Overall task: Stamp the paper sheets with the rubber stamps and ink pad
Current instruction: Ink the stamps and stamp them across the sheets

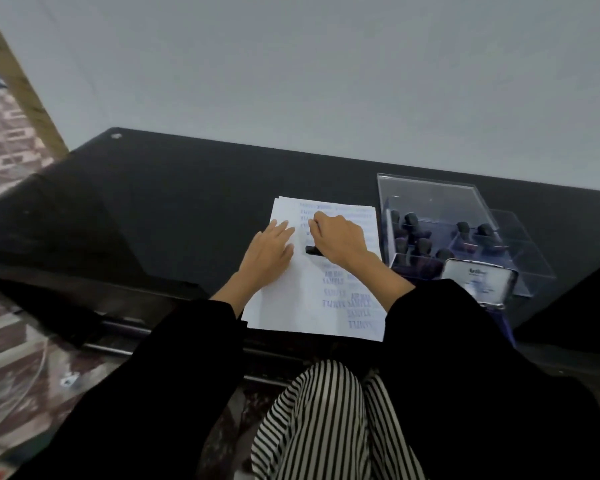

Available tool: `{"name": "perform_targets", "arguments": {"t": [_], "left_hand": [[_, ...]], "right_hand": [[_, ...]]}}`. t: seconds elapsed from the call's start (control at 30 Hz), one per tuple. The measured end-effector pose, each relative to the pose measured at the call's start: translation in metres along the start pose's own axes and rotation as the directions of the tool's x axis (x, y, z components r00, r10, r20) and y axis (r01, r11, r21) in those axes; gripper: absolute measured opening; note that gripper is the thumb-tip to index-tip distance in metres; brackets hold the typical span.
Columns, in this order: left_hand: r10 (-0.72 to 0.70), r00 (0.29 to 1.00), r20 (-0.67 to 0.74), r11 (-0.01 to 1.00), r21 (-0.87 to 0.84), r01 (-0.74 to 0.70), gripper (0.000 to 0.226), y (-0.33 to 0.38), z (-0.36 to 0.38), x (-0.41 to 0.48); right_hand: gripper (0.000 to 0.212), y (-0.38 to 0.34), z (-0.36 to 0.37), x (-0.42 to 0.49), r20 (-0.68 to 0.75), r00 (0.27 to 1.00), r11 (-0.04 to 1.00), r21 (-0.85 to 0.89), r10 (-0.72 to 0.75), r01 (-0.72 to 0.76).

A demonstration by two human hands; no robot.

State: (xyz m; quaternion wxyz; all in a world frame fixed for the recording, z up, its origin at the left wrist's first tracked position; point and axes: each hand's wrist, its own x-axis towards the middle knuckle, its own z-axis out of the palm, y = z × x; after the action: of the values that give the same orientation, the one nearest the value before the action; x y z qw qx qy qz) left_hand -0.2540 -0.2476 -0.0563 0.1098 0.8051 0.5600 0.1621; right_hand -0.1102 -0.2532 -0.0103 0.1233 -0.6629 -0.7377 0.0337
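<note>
Your right hand [340, 240] is curled round the stamp [313, 250], gripping the handle, and the black base is down on the paper [291, 306], about mid-sheet. Your left hand [269, 251] lies flat just beside it, its fingers [280, 227] straight, pressing the sheet's left side and holding nothing. Blue prints [335, 294] run above and below the stamp. To the right of the sheets, a clear box [430, 199] holds spare stamps [413, 221]. The ink pad [478, 278] sits just in front of it, partly behind your right sleeve [447, 327]. Everything rests on the dark counter [153, 202].
</note>
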Motion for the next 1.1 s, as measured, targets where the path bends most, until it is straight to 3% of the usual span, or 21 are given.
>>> {"name": "perform_targets", "arguments": {"t": [0.17, 0.5, 1.1], "left_hand": [[-0.042, 0.997, 0.061, 0.999, 0.019, 0.040, 0.046, -0.005, 0.012, -0.003], [-0.035, 0.998, 0.046, 0.998, 0.054, 0.033, 0.047, -0.007, 0.018, -0.005], [-0.040, 0.998, 0.041, 0.997, 0.062, 0.037, 0.048, -0.007, 0.019, -0.005]], "right_hand": [[0.032, -0.001, 0.010, -0.002, 0.008, 1.000, 0.998, -0.057, -0.011, 0.012], [0.030, -0.004, 0.021, -0.002, -0.042, 0.999, 0.992, -0.122, -0.033, 0.028], [0.020, -0.010, 0.039, -0.021, -0.160, 0.986, 0.998, -0.050, 0.038, -0.046]]}}
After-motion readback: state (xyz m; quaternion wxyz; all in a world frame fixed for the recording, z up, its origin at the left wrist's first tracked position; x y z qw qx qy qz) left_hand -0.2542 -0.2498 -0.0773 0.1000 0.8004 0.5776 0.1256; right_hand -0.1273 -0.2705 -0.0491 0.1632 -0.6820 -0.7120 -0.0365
